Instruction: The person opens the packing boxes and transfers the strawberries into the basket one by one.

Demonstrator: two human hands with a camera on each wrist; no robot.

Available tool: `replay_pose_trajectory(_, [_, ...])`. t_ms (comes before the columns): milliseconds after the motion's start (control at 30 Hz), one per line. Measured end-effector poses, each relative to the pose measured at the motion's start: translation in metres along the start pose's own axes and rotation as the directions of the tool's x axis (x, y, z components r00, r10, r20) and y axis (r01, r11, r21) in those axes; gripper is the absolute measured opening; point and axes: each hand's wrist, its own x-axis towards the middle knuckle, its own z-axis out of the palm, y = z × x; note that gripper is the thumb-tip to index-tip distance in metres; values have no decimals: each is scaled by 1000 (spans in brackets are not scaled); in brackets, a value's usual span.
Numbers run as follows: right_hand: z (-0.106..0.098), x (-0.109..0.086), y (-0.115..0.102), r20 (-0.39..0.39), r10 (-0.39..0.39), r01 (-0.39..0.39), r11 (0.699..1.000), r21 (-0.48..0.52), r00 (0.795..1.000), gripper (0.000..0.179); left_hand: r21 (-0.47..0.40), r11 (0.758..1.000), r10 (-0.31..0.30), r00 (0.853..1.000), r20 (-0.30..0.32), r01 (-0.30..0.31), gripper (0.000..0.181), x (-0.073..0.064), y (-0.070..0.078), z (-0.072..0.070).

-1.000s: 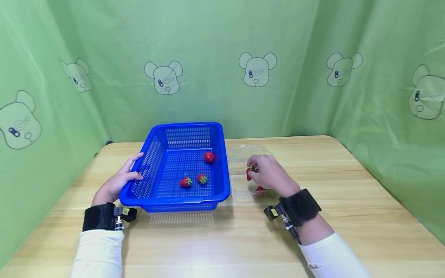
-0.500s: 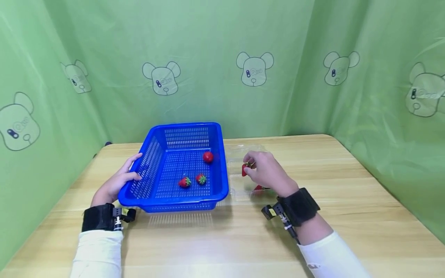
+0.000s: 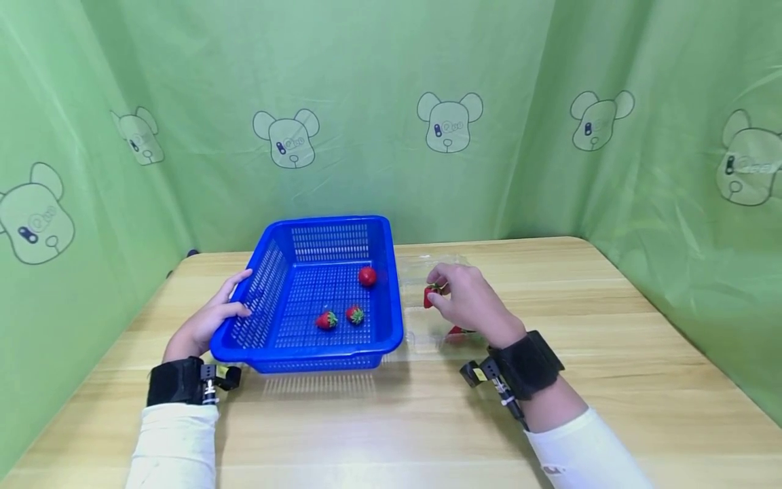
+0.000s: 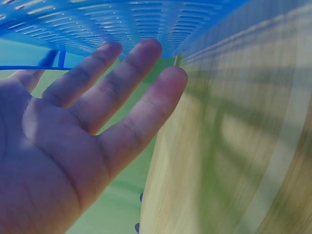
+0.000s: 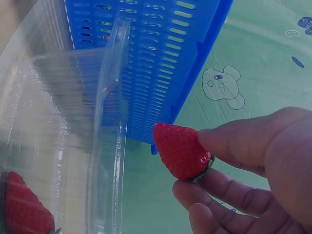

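Note:
My left hand [image 3: 204, 324] holds the left rim of a blue plastic basket [image 3: 308, 352], its thumb over the rim. In the left wrist view, several straight fingers [image 4: 114, 97] reach along the outside of the slotted wall. My right hand [image 3: 473, 302] pinches a red strawberry [image 5: 179, 150] between thumb and fingers, its green leaves towards the palm. The strawberry hangs above a clear plastic box [image 5: 105, 122] just right of the basket. Another strawberry [image 5: 27, 207] lies in that box, partly hidden by my right hand in the head view.
Inside the basket are two strawberries [image 3: 326, 320] with leaves showing and a round red fruit [image 3: 367, 276] near the right wall. The wooden table [image 3: 366, 435] extends to a green curtain [image 3: 366, 183] at the back and sides.
My right hand has moved slightly left and up with the strawberry, mostly in the first half second. The left hand and the basket stay put.

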Motion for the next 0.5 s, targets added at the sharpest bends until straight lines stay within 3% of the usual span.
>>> replay_pose_trajectory(500, [-2, -1, -6, -33, -28, 28, 1000, 13, 999, 13, 2, 1000, -4, 1000, 2, 4, 83, 1, -1, -1])
